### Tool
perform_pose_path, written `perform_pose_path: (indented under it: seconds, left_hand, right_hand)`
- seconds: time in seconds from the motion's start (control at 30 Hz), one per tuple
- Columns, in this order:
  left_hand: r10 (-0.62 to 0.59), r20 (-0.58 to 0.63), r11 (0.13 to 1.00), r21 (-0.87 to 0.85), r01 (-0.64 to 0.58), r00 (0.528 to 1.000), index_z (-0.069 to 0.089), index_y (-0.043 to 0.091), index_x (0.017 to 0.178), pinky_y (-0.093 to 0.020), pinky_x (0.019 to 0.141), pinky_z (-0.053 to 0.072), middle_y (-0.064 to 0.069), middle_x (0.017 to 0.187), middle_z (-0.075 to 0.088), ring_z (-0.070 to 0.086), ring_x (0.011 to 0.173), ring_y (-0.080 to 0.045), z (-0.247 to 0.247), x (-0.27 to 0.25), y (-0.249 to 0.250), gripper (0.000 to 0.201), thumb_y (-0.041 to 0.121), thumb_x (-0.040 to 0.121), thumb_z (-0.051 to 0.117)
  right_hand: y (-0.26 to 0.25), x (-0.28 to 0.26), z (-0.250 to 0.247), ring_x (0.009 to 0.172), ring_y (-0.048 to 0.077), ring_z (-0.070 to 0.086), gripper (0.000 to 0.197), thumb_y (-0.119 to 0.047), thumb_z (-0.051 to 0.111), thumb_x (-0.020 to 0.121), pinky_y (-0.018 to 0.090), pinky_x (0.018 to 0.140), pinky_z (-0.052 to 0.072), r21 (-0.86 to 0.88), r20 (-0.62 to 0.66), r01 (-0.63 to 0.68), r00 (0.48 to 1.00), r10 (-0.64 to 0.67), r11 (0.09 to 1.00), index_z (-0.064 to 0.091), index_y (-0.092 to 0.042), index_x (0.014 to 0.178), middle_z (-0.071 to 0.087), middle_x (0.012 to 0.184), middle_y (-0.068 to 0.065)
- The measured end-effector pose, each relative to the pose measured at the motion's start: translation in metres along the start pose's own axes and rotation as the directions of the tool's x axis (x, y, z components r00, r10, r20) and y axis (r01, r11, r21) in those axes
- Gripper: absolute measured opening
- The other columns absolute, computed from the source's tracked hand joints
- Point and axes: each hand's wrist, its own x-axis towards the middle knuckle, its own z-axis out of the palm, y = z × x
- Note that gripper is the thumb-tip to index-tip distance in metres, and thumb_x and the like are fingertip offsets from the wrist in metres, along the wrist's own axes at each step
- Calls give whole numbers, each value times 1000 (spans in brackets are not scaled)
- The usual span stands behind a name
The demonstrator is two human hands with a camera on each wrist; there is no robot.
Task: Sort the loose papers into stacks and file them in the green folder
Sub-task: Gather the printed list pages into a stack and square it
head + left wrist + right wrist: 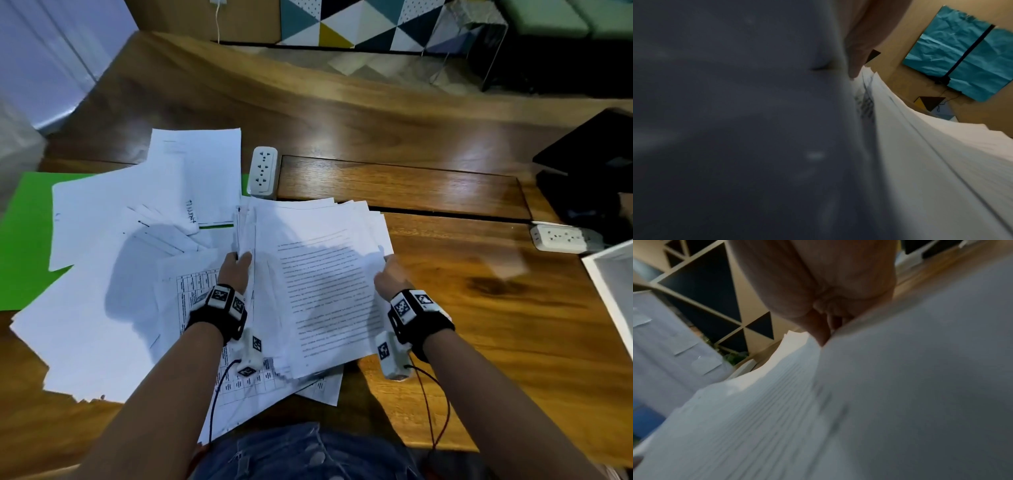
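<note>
Printed lines on the held sheet (322,281) and handwriting on another paper (191,212) are illegible

Papers spread over the tabletop (445,274), one stack held up in the middle.

Folder (24,240) lies at far left on the tabletop, loose papers (102,274) overlapping its right part and spreading toward the near edge. Stack (318,274) sits right of the loose papers, above them, between left hand (236,269) on its left edge and right hand (390,277) on its right edge. Power strip (263,171) lies just behind the stack; second strip (561,238) far right, tray (609,284) near it at the right edge.
</note>
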Motion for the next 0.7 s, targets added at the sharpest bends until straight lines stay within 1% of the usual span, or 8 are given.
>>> perform_pose_path:
  seconds: [0.07, 0.13, 0.2, 0.33, 0.43, 0.53, 0.6, 0.7]
  left_hand:
    - [33, -20, 998, 58, -32, 999, 48, -6, 126, -25, 81, 31, -25, 127, 53, 51, 105, -30, 0, 0, -5, 37, 18, 100, 36]
    - [57, -33, 994, 91, -53, 998, 49, -9, 123, -23, 76, 28, -24, 111, 54, 45, 92, -21, 0, -1, -8, 35, 12, 99, 34]
    - [68, -51, 992, 106, -62, 996, 50, -8, 122, -24, 74, 27, -16, 98, 48, 42, 88, -19, 0, -1, -10, 34, 11, 99, 34]
    - [66, -80, 993, 105, -57, 995, 50, -8, 121, -26, 75, 29, -14, 95, 46, 45, 88, -22, 3, 0, -12, 33, 12, 100, 34]
    - [20, -45, 996, 86, -16, 999, 47, -5, 125, -29, 82, 33, -19, 106, 51, 51, 103, -28, 5, -4, -5, 38, 19, 100, 33]
    - [-42, 16, 989, 142, 39, 999, 40, 2, 136, -37, 100, 36, -23, 135, 48, 47, 123, -35, 6, -5, 6, 48, 33, 100, 32]
    - [-63, 41, 971, 232, 52, 997, 32, 5, 142, -39, 102, 36, -23, 141, 44, 44, 128, -38, 3, -6, 9, 53, 36, 99, 33]
    - [-84, 85, 964, 260, 60, 993, 27, 5, 145, -38, 105, 35, -21, 146, 39, 42, 132, -36, -3, -6, 11, 55, 34, 99, 36]
  right_hand:
    - [10, 4, -1, 120, 36, 51, 39, -2, 38, 93, 34, 89, 44, -26, 9, 17, 1000, -17, 1000, 46, -5, 131, 53, 130, 20]
    - [19, 9, -3, 109, 35, 55, 31, 3, 37, 92, 30, 78, 42, 3, -33, -11, 999, 11, 1000, 60, -5, 111, 60, 109, 19]
    - [22, 13, -7, 112, 36, 57, 36, 3, 39, 92, 33, 80, 46, 65, -115, -73, 990, 80, 995, 60, -4, 120, 61, 118, 21]
    - [24, 14, -7, 114, 37, 57, 41, 2, 42, 92, 33, 81, 46, 163, -163, -148, 971, 175, 976, 57, -8, 129, 60, 126, 21]
    - [14, 9, 5, 120, 37, 53, 44, 2, 37, 93, 34, 87, 46, 150, -149, -97, 982, 120, 984, 51, -8, 134, 55, 132, 20]
    - [0, 0, 22, 121, 33, 51, 44, 1, 34, 94, 30, 88, 43, 63, -107, 18, 994, -11, 998, 44, -5, 136, 51, 135, 18]
    - [-4, -2, 23, 121, 34, 51, 44, 1, 34, 94, 30, 90, 42, 21, -94, 61, 994, -59, 998, 42, -6, 136, 51, 135, 19]
    - [-2, 4, 6, 121, 38, 49, 44, 0, 33, 92, 37, 93, 43, -50, -93, 63, 993, -68, 997, 41, -7, 135, 50, 133, 22]
